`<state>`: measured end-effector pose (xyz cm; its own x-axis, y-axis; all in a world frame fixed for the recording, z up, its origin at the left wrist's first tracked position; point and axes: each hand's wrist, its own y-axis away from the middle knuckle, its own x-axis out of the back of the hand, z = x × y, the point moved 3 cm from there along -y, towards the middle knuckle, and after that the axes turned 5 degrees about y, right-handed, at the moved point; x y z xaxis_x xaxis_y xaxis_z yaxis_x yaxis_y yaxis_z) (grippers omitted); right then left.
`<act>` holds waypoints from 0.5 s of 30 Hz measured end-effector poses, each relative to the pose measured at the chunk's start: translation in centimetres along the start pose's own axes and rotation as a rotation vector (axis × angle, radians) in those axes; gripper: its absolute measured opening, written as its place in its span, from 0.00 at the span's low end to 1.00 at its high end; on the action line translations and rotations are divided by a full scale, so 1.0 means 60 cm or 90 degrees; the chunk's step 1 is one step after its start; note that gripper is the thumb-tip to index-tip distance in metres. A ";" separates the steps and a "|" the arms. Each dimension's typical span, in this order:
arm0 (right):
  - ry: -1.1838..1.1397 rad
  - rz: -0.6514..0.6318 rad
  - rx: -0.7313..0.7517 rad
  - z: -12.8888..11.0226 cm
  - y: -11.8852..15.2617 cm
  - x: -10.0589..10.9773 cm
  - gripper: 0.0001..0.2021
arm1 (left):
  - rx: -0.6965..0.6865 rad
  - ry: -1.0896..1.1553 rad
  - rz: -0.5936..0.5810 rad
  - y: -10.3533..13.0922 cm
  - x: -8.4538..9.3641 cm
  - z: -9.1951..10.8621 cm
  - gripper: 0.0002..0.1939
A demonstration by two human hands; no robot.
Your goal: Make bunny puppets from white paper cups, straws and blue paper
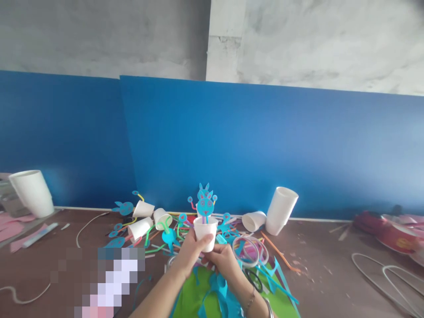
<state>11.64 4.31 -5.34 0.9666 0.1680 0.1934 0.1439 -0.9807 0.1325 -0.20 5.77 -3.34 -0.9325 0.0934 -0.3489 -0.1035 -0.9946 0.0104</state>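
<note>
My left hand (pixel 191 249) is wrapped around a white paper cup (pixel 202 227), held upright in front of me. From the cup's mouth rises a blue paper rabbit face (pixel 206 206) with pink drawn features, on what looks like a straw. At the cup's underside, my right hand (pixel 225 261) has its fingers pinched together; what they grip is hidden. Below my hands lie cut blue paper scraps (pixel 220 293) on a green sheet (pixel 185 300). Behind the held cup, another blue rabbit face partly shows.
Several cups with blue cutouts, such as a tipped cup (pixel 141 228), lie left. White stacked cups (pixel 281 211) stand right, near tape rolls (pixel 239 251) and coloured straws. Another cup stack (pixel 32 193) is far left. A white cable (pixel 374 282) crosses the brown table (pixel 324 269); a blue panel (pixel 265 145) stands behind.
</note>
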 end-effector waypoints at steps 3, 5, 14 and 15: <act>0.006 -0.032 -0.009 0.005 -0.001 -0.004 0.18 | -0.017 0.018 0.003 -0.007 0.005 0.004 0.30; 0.007 -0.044 -0.012 0.007 -0.001 -0.005 0.18 | -0.020 0.027 0.001 -0.011 0.006 0.004 0.29; -0.021 -0.017 0.009 -0.005 0.002 -0.004 0.21 | -0.006 0.047 -0.006 -0.007 0.002 -0.002 0.26; -0.023 -0.012 0.012 -0.006 0.002 -0.004 0.21 | -0.003 0.048 -0.005 -0.006 0.001 -0.001 0.26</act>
<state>11.36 4.16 -5.01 0.9707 0.1833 0.1553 0.1662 -0.9791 0.1172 -0.21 6.14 -3.45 -0.9029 0.0979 -0.4186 -0.1091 -0.9940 0.0027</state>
